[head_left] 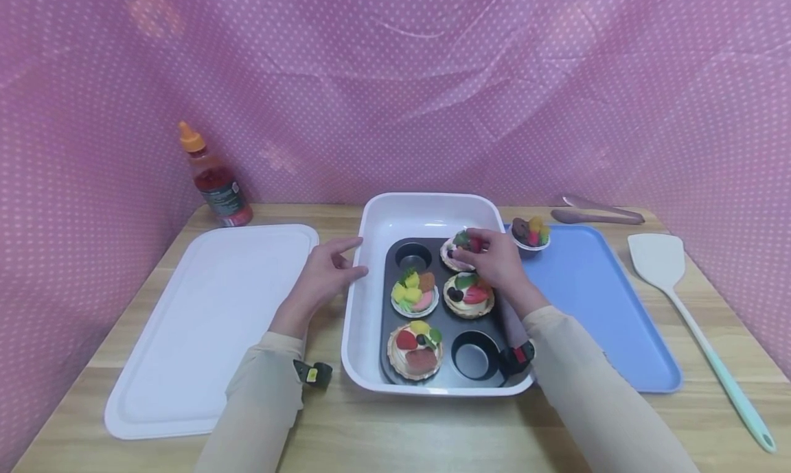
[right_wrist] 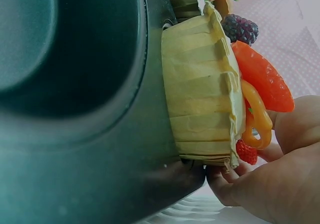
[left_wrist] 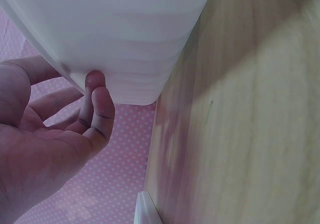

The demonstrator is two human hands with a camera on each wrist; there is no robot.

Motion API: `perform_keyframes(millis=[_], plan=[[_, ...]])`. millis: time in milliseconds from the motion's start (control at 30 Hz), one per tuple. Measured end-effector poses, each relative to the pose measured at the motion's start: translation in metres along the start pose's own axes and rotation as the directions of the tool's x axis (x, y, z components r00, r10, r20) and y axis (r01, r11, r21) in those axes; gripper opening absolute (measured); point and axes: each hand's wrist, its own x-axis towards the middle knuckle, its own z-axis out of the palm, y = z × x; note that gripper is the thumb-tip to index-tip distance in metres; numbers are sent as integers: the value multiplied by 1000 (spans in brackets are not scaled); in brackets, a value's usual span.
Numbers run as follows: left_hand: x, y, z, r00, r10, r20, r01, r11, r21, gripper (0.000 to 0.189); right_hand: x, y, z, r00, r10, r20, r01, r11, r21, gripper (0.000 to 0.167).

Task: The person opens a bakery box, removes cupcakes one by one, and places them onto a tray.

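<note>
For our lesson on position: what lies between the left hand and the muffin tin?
A bare strip inside the white tub, as the head view shows.

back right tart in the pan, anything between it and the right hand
Nothing visible: the right hand has its thumb and fingers on the back right tart; the middle right tart sits next to it, not between.
</note>
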Motion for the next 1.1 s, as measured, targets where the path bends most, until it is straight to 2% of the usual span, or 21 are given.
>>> perform_keyframes(millis=[333, 633, 1100], plan=[[-1, -1, 0, 1000, 18, -4, -18, 1000, 2, 59, -3, -1, 0, 1000, 0, -15, 0, 1000, -2, 59], [0, 0, -1, 1000, -1, 3, 1, 1000, -1, 59, -4, -3, 0, 999, -17, -33, 17, 1000, -8, 58], [1, 0, 0, 1000, -4, 2, 4, 1000, 2, 58, -3, 0, 2, 999, -11, -53, 14, 998, 58, 57]])
